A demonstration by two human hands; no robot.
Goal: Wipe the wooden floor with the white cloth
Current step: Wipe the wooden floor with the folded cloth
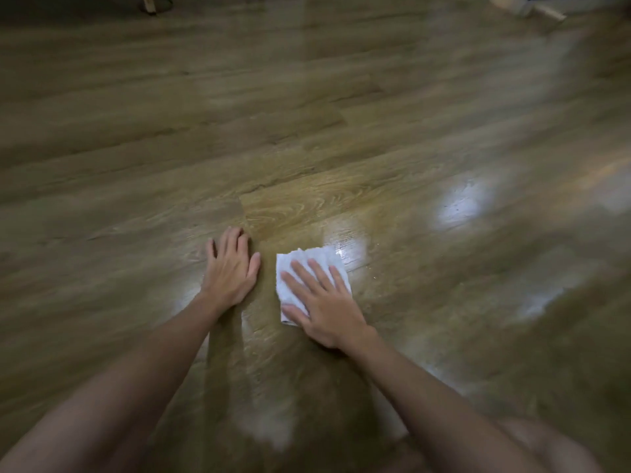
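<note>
The wooden floor [307,138] fills the view, brown planks with glossy light patches. A folded white cloth [290,264] lies flat on it just right of centre. My right hand [324,302] presses down on the cloth with straight, spread fingers covering its near half. My left hand [230,268] rests flat on the bare floor a little left of the cloth, fingers extended, holding nothing. Both forearms reach in from the bottom of the view.
A pale furniture leg [148,1] and a dark cable stand at the far left edge. At the far right corner sits a light wooden piece [546,10]. A wet shine [345,247] lies just beyond the cloth. My knee [553,445] shows at bottom right.
</note>
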